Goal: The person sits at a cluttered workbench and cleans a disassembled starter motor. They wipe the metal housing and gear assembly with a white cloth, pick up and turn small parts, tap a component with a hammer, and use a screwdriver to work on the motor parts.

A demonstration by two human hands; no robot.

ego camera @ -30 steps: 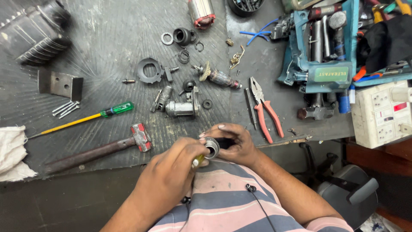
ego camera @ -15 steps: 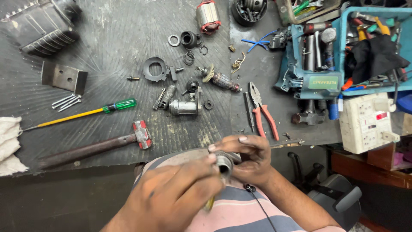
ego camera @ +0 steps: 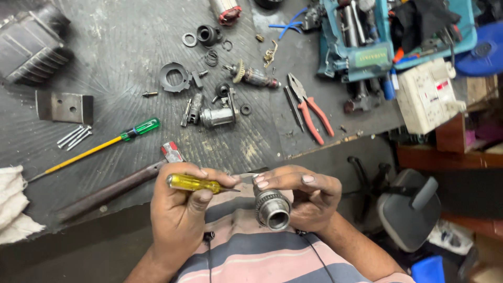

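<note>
My left hand grips a screwdriver with a yellow handle, its tip pointing right toward my right hand. My right hand holds a round metal chuck-like part with a toothed ring and an open bore, close to my chest over my striped shirt. The screwdriver's tip reaches the top of that part, between my fingers. Both hands are just below the bench's front edge.
On the dark bench lie a hammer, a green-handled screwdriver, red pliers, a small armature, a gear housing, rings and screws. A teal tool case and white socket box stand right. A chair is below.
The view has shifted left and lower. My left hand has turned so the yellow screwdriver now lies level and fully visible, with its tip at the metal part in my right hand.
</note>
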